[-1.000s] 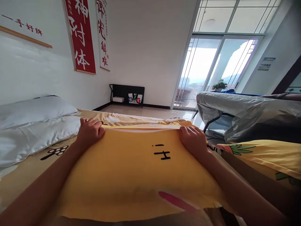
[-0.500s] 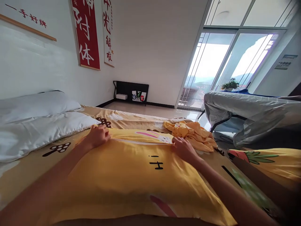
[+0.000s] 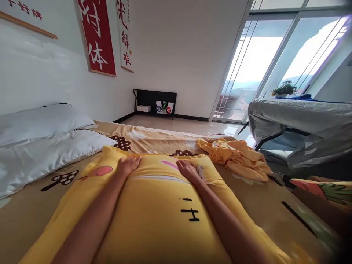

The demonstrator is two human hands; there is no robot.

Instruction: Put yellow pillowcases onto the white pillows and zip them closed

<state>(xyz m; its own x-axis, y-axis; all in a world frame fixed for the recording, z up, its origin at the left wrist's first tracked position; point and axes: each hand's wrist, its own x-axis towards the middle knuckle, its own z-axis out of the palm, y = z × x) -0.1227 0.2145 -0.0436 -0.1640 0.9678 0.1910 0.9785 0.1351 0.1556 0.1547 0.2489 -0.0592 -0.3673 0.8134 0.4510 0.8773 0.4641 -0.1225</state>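
Observation:
A plump yellow pillow [image 3: 154,220] printed with "Hi" and pink rabbit ears lies on the bed before me. My left hand [image 3: 129,165] rests flat on its far left part, fingers stretched forward. On the far right part, my right hand [image 3: 189,170] presses down the same way, palm lowered and fingers extended. Between the hands a pale seam or zip line crosses the pillow. Both forearms lie along the pillow's top, sinking into the cloth. Neither hand grips anything that I can see.
Crumpled yellow cloth [image 3: 236,156] lies on the bed's far right. White pillows [image 3: 55,154] sit at the left on the brown patterned sheet [image 3: 154,137]. A plastic-covered table [image 3: 302,113] stands at the right, beyond the bed. A low black shelf [image 3: 156,97] is by the wall.
Both hands have let go of the pillow's pale seam line and moved closer together. Their fingers went from closed to flat on the pillow, whose far edge now lies flatter.

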